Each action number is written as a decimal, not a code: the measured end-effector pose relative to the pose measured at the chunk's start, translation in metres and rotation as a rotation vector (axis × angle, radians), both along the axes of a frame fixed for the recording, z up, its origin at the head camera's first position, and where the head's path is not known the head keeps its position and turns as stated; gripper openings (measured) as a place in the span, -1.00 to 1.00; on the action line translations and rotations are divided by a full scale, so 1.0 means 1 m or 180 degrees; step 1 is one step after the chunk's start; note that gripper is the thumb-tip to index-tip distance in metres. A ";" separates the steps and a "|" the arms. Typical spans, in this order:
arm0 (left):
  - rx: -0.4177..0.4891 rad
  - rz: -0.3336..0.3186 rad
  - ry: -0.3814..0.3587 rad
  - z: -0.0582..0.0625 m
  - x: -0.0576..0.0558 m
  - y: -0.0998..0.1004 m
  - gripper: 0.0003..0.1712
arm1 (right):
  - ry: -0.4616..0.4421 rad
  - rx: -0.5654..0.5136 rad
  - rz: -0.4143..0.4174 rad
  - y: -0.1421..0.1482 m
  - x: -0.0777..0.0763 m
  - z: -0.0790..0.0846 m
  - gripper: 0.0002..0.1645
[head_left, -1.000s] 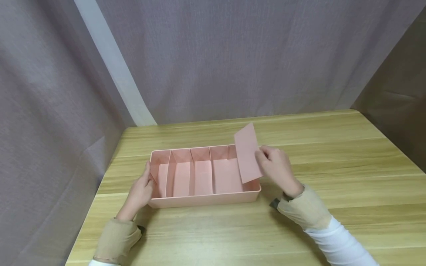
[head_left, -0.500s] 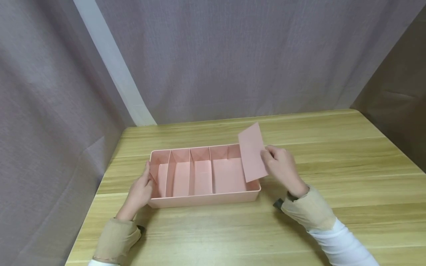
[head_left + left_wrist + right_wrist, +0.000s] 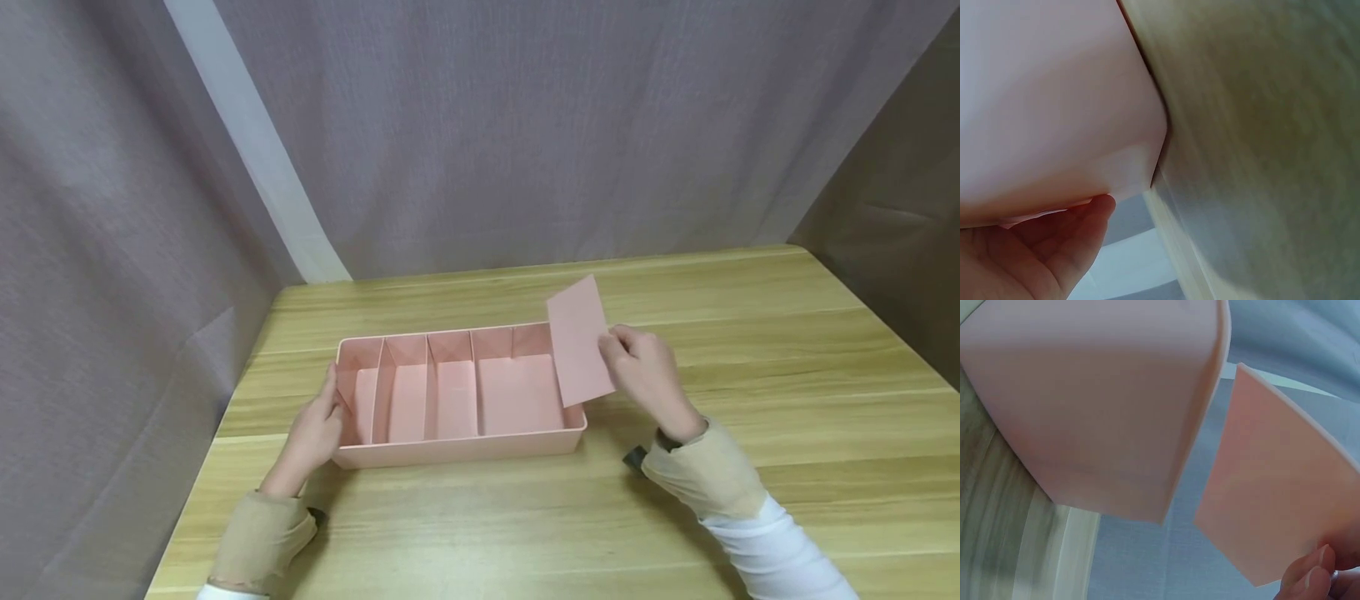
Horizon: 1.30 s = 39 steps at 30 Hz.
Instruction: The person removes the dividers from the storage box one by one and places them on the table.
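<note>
A long pink organizer box (image 3: pixel 450 451) rests on the table, with upright dividers splitting its left part into narrow compartments and a wider space at the right. My left hand (image 3: pixel 313 429) holds its left end, index finger lying along the end wall. The left wrist view shows the fingertips (image 3: pixel 1099 215) at the box's edge. My right hand (image 3: pixel 647 371) pinches a flat pink divider (image 3: pixel 581 342) by its right edge. The divider is tilted, raised over the right end of the box. The right wrist view shows the divider (image 3: pixel 1279 487) apart from the box's outer wall (image 3: pixel 1097 419).
The wood-grain table (image 3: pixel 465 533) extends around the box, with much of its surface to the right. A grey-mauve curtain (image 3: pixel 525 133) with a pale strip hangs behind and at the left. A darker brownish panel (image 3: pixel 900 208) stands at the right.
My right hand and the divider have moved to the right and slightly up, over the box's right end. My left hand and the box have stayed nearly in place.
</note>
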<state>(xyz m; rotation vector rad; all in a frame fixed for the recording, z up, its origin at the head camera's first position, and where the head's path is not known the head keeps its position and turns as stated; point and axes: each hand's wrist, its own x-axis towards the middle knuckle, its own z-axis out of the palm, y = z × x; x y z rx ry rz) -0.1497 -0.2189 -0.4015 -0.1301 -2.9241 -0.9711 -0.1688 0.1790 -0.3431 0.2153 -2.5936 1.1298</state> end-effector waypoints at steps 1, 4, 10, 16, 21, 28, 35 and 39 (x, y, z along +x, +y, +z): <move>-0.0002 -0.0001 0.0012 0.000 0.000 0.000 -0.33 | -0.0009 -0.0005 -0.0011 0.001 0.000 0.000 -0.61; -0.0002 0.0000 0.0030 0.000 0.000 0.000 -0.32 | -0.0032 -0.0019 -0.0043 0.002 -0.001 0.000 -0.62; 0.0009 0.0010 0.0011 0.000 0.001 -0.001 -0.32 | -0.0026 -0.0008 -0.0058 0.006 -0.001 -0.003 -0.62; 0.0024 0.0013 -0.0038 -0.001 0.001 -0.002 -0.31 | -0.0088 -0.0037 -0.0084 0.008 0.000 -0.004 -0.63; 0.0025 0.0005 -0.0027 -0.001 0.001 -0.002 -0.31 | -0.0121 -0.0047 -0.0048 0.012 0.000 -0.006 -0.61; 0.0024 -0.0009 -0.0021 0.001 0.000 -0.001 -0.31 | -0.0200 -0.0054 -0.0026 0.017 0.000 -0.007 -0.58; 0.0010 -0.0004 -0.0018 0.000 -0.001 -0.001 -0.32 | -0.0263 -0.0021 -0.0041 0.023 -0.001 -0.008 -0.57; 0.0013 -0.0007 -0.0025 0.000 -0.001 -0.001 -0.32 | -0.0284 0.0044 -0.0053 0.026 -0.001 -0.008 -0.57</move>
